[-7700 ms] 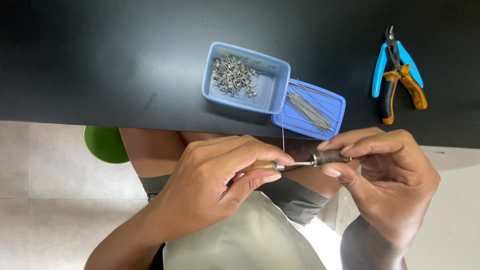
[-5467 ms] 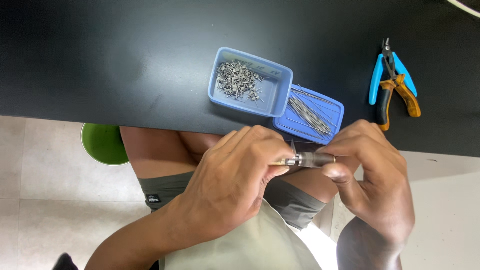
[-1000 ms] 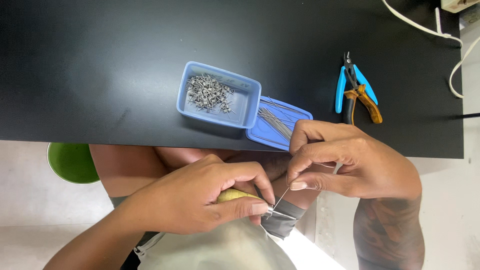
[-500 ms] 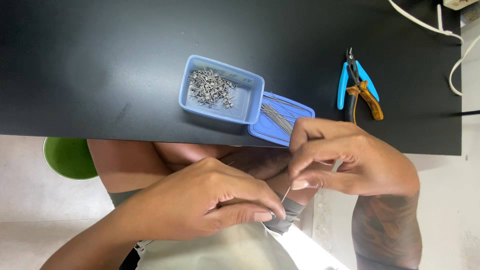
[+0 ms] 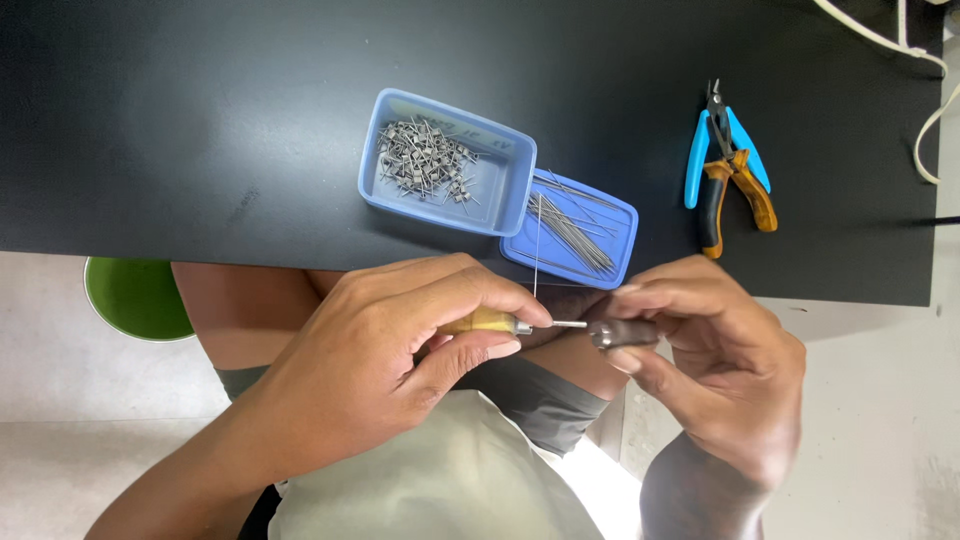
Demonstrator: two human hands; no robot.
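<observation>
My left hand [image 5: 400,350] grips a small tool with a yellowish wooden handle [image 5: 485,322]; its thin metal shaft points right. A straight thin wire [image 5: 537,250] stands up from the shaft towards the table. My right hand [image 5: 715,360] pinches a short dark metal cylinder [image 5: 622,333] at the shaft's tip. Both hands hover over my lap, just below the black table's [image 5: 200,120] front edge.
A light blue tub [image 5: 500,190] holds several small coiled wire pieces [image 5: 425,160]. Its lid [image 5: 615,255] beside it holds several straight wires [image 5: 575,225]. Blue and orange-handled pliers [image 5: 725,170] lie to the right. A white cable [image 5: 930,90] runs at the far right; a green bin [image 5: 135,295] sits below left.
My hands have come up and apart from my lap. The tool is now level, with the cylinder at its tip and a wire standing straight up.
</observation>
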